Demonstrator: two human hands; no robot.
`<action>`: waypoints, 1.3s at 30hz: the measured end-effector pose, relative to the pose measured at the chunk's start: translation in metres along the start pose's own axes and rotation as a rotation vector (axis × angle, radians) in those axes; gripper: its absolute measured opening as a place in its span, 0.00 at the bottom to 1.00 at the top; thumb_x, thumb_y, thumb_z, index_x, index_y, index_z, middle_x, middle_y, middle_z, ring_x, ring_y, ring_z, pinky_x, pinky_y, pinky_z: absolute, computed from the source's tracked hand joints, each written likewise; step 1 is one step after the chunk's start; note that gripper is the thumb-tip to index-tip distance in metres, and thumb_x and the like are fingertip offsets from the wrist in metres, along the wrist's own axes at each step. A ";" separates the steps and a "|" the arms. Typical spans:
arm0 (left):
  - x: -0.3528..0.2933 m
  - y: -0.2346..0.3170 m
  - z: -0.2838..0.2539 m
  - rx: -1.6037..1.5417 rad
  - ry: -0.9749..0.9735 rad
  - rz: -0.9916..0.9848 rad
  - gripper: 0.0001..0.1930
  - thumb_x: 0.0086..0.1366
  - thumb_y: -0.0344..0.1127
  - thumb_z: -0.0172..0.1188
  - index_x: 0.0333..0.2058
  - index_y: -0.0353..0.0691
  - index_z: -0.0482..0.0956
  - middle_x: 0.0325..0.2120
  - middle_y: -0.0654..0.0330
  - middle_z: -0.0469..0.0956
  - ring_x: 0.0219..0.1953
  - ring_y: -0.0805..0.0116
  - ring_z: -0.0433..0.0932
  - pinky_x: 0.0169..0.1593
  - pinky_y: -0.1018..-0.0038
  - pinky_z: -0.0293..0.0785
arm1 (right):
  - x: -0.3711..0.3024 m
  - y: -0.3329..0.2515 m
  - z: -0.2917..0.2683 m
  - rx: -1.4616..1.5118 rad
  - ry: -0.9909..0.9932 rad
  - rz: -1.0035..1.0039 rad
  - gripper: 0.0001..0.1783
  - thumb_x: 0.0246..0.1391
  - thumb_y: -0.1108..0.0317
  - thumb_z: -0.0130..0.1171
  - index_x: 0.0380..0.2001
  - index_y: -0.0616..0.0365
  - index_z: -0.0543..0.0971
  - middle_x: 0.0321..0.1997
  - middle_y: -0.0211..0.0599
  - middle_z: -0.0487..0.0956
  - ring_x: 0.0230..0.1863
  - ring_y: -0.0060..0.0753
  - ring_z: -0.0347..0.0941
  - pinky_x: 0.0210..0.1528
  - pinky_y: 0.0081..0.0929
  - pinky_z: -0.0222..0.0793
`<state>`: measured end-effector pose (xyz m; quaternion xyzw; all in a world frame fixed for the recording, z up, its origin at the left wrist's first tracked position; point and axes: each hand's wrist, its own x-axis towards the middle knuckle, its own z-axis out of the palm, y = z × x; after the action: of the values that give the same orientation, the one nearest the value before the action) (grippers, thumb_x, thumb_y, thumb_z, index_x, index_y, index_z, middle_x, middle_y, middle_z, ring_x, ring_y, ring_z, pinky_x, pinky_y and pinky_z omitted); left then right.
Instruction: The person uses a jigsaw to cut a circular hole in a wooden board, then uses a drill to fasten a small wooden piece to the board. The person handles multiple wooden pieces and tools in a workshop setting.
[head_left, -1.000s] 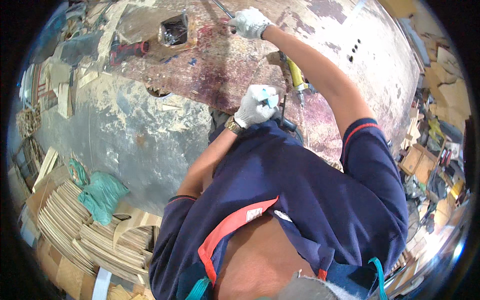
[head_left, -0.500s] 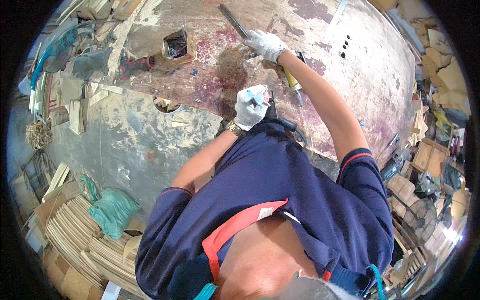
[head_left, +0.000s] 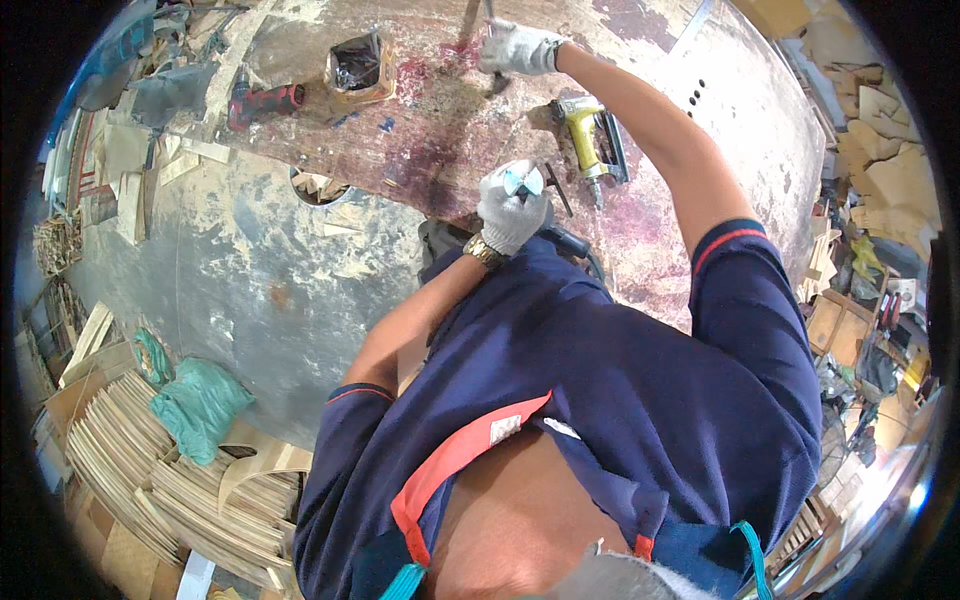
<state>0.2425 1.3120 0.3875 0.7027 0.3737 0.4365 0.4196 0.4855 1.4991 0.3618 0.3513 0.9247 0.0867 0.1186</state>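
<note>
My left hand (head_left: 512,208), in a white knitted glove, is closed in front of my belly. Light blue shows at its fingertips, but what it grips is largely hidden. Beside it is a thin dark bar (head_left: 559,190); I cannot tell whether the hand holds this. Farther out over the bench, my gloved right hand (head_left: 520,50) wraps round a dark rod-like tool (head_left: 489,9), which runs past the far picture edge. A yellow and silver pneumatic nail gun (head_left: 582,135) lies on the bench, below my right forearm in the picture.
An open box with a dark lining (head_left: 360,68) and a red-black cordless drill (head_left: 265,102) stand far left on the worn bench (head_left: 330,140). A round hole (head_left: 318,186) holds wood scraps. Near left are stacked wooden strips (head_left: 120,430) and a green bag (head_left: 203,405).
My right hand has moved farther out with the rod-like tool, which has turned more upright in the picture. The nail gun has come out from behind my forearm. My left hand stays closed.
</note>
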 end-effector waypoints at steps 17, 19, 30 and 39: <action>-0.002 -0.021 0.010 0.002 0.004 0.165 0.12 0.65 0.26 0.67 0.46 0.33 0.80 0.32 0.57 0.85 0.31 0.68 0.87 0.33 0.74 0.82 | -0.149 -0.296 -0.224 1.397 0.752 1.486 0.17 0.66 0.80 0.56 0.56 0.62 0.79 0.45 0.40 0.84 0.42 0.24 0.78 0.49 0.24 0.74; -0.007 -0.023 0.010 -0.082 0.013 0.083 0.08 0.66 0.27 0.65 0.43 0.32 0.81 0.31 0.58 0.85 0.31 0.68 0.87 0.33 0.74 0.82 | -0.150 -0.298 -0.230 1.130 0.691 1.384 0.16 0.65 0.81 0.57 0.55 0.63 0.80 0.44 0.41 0.85 0.41 0.22 0.78 0.47 0.21 0.73; -0.009 -0.027 0.012 -0.209 0.015 0.051 0.07 0.58 0.27 0.64 0.36 0.35 0.82 0.27 0.54 0.84 0.30 0.60 0.86 0.33 0.69 0.80 | -0.152 -0.301 -0.238 0.879 0.882 1.437 0.20 0.59 0.81 0.58 0.55 0.60 0.79 0.37 0.52 0.84 0.35 0.43 0.84 0.41 0.28 0.77; 0.002 -0.018 0.007 -0.166 -0.005 0.017 0.06 0.60 0.27 0.64 0.37 0.33 0.83 0.27 0.53 0.84 0.30 0.60 0.86 0.33 0.71 0.81 | -0.153 -0.309 -0.202 0.927 0.544 1.292 0.18 0.61 0.78 0.56 0.55 0.60 0.80 0.36 0.50 0.83 0.32 0.47 0.82 0.36 0.33 0.76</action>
<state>0.2468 1.3190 0.3695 0.6698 0.3290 0.4679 0.4736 0.3455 1.1532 0.5040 0.7916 0.4802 -0.1695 -0.3377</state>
